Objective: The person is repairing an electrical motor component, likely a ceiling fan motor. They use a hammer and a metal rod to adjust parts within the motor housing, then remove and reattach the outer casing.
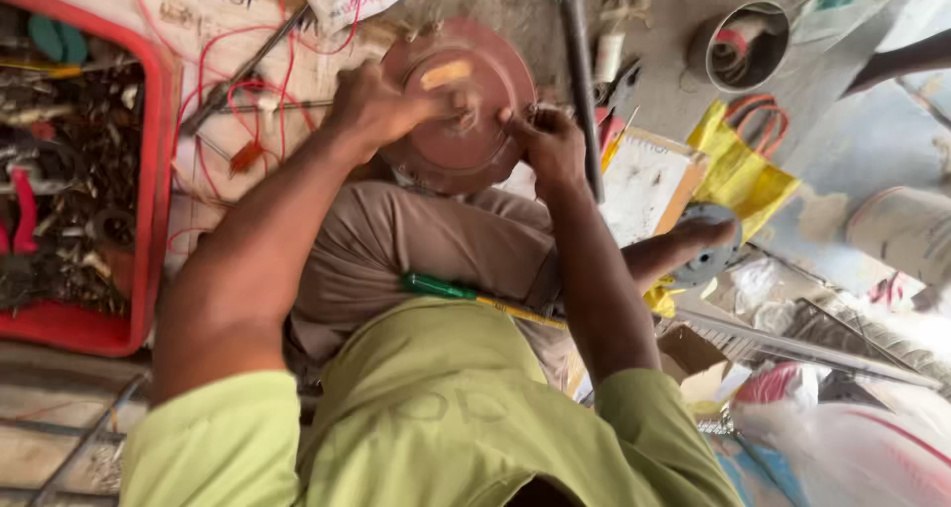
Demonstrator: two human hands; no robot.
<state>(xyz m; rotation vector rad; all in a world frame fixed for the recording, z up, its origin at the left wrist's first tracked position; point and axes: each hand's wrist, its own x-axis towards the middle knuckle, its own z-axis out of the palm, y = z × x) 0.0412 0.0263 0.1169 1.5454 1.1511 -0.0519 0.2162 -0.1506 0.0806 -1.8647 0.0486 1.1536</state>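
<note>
Both hands are working on a round reddish-brown disc point(461, 106) that is resting against the person's knee, just above the lap. The left hand point(381, 106) is curling its fingers over the disc's left rim and gripping it, while the right hand point(550, 143) is pinching something small at the disc's right edge; what it is cannot be told. A green-handled screwdriver point(466, 294) is lying across the lap. A red tray point(149, 185) of tools is sitting to the left, beside tangled red wires point(238, 96).
</note>
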